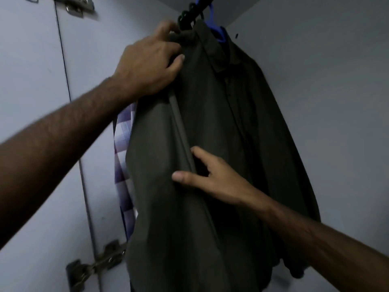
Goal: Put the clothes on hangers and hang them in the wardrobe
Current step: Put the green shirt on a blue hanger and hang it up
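A dark olive shirt [210, 127] hangs on a dark hanger [186, 15] from the wardrobe rail at the top. My left hand [149, 62] grips the shirt's shoulder just under the hanger hook, fingers curled into the cloth. Lower down, my right hand [208, 178] holds the shirt's front edge, thumb on the outside and fingers tucked behind the fold. A blue hanger [216, 28] hangs behind it. A purple and white checked shirt [124, 157] hangs to the left, mostly hidden.
The grey wardrobe door [31, 70] stands open at the left, with metal hinges [94, 266] low and near the top. The wardrobe's grey inner wall [315, 70] is close behind the clothes on the right.
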A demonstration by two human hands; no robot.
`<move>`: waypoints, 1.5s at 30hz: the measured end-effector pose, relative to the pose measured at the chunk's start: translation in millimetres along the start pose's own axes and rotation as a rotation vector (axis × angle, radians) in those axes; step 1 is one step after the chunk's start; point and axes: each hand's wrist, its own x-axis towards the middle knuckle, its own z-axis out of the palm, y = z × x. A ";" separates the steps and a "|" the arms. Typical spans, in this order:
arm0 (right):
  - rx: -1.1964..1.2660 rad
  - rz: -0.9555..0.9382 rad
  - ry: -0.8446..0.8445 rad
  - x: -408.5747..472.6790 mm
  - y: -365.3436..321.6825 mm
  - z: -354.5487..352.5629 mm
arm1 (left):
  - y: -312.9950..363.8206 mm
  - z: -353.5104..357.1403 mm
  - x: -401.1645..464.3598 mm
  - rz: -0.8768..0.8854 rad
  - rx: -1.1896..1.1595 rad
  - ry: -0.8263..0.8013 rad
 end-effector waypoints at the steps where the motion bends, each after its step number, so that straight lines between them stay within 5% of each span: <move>1: 0.010 0.034 -0.029 -1.3 1.0 6.6 | -2.3 -3.6 -0.2 0.037 0.012 -0.013; 4: 0.009 0.154 -0.089 -6.3 -2.3 19.1 | -6.8 -8.1 -8.1 0.137 0.015 -0.076; 9: 0.369 0.257 -0.064 -32.5 -11.1 8.8 | -15.2 -15.1 -31.5 0.251 -0.010 -0.130; 15: 0.488 0.297 0.056 -85.8 0.3 -36.7 | -17.9 -26.8 -41.6 0.179 -0.158 -0.110; 21: -0.239 0.562 0.496 -113.9 28.4 -17.6 | 35.8 -20.3 -84.0 0.081 -0.575 -0.021; 25: -0.817 0.330 0.567 -135.3 42.6 30.2 | 70.9 -5.7 -133.7 -0.148 -0.780 -0.057; 27: -0.978 0.147 0.551 -134.4 32.3 41.2 | 80.4 -0.9 -149.8 -0.313 -0.976 -0.065; 30: -0.966 0.021 0.259 -129.2 42.3 44.3 | 86.2 -1.6 -158.6 -0.529 -1.184 -0.215; 33: -0.826 0.177 0.119 -128.6 54.7 40.2 | 88.2 -7.1 -170.6 -0.493 -1.095 -0.382; 36: -0.709 0.347 0.052 -129.7 70.7 32.5 | 80.3 -9.6 -186.5 -0.408 -0.874 -0.370; 39: -0.901 0.459 -0.130 -128.9 81.2 34.4 | 68.7 -6.9 -205.3 -0.400 -0.770 -0.348; 41: -1.026 0.368 -0.010 -133.3 79.6 49.1 | 65.1 -5.0 -221.4 -0.424 -0.739 -0.317; 45: -0.744 -0.052 0.472 -143.4 53.0 91.5 | 79.8 -11.8 -271.6 -0.406 -0.541 -0.376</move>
